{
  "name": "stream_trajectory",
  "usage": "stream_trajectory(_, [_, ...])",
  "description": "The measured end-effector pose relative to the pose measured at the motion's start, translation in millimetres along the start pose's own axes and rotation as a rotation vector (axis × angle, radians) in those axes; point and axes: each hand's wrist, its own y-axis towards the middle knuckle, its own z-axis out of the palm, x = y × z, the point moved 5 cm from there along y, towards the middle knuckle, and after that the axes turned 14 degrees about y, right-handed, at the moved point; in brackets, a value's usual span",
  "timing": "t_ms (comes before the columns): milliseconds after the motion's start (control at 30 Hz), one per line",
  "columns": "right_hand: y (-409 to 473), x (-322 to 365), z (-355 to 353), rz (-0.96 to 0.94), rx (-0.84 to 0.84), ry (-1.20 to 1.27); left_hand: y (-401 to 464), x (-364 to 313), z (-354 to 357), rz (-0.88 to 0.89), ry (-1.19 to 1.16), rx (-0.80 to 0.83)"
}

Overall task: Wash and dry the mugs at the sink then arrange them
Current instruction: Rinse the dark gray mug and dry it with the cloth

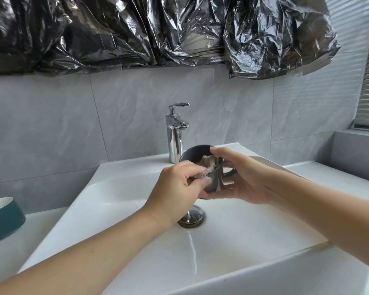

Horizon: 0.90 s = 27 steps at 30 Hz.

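A dark grey mug (pixel 213 177) is held above the white sink (pixel 119 188), just in front of the chrome tap (pixel 176 135), with the fingers and thumb of the right hand (pixel 241 177) curled round its side and base. A beige cloth (pixel 205 167) is pinched between the curled fingers of the left hand (pixel 177 188) and is draped over the mug's rim. A green-and-white bowl (pixel 2 218) is seen on the counter at the far left.

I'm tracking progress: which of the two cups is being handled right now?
The dark grey mug over the sink, held by both hands with a cloth tucked inside; the teal white-lined cup sits untouched at far left.
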Motion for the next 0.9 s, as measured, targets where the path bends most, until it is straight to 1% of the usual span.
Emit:
stream_trajectory(100, [-2,5,-4,-0.012,-0.032,-0.148,0,1,4,-0.03,-0.041,0.096])
stream_trajectory(167, [-4,13,-6,-0.039,-0.053,-0.235,4,2,3,0.007,-0.024,0.208])
stream_trajectory(267, [-7,21,-9,-0.074,-0.068,-0.377,5,8,-2,0.136,0.159,0.337])
stream_trajectory(333, [-7,22,-9,-0.097,-0.065,-0.38,4,11,-2,0.158,0.208,0.337])
stream_trajectory(367, [-6,21,-8,-0.106,-0.064,-0.328,4,9,-2,0.142,0.179,0.303])
stream_trajectory(467, [-4,14,-2,-0.082,-0.048,-0.04,8,-2,-2,0.09,0.007,0.141])
stream_trajectory(533, [-3,6,3,-0.012,-0.002,0.045,8,-10,0,0.123,-0.001,0.074])
stream_trajectory(567, [-2,2,5,0.019,0.01,0.045,8,-11,1,0.134,0.007,0.072])
stream_trajectory(600, [-2,0,6,0.033,0.006,0.03,7,-10,2,0.121,-0.007,0.106])
stream_trajectory(700, [-1,4,1,-0.015,-0.053,-0.115,5,-1,3,0.023,-0.097,0.283])
stream_trajectory(767, [-2,7,-1,-0.041,-0.087,-0.221,5,2,-1,0.069,-0.016,0.327])
stream_trajectory(900, [-5,11,-2,-0.048,-0.117,-0.314,8,-7,-16,0.31,0.337,0.371])
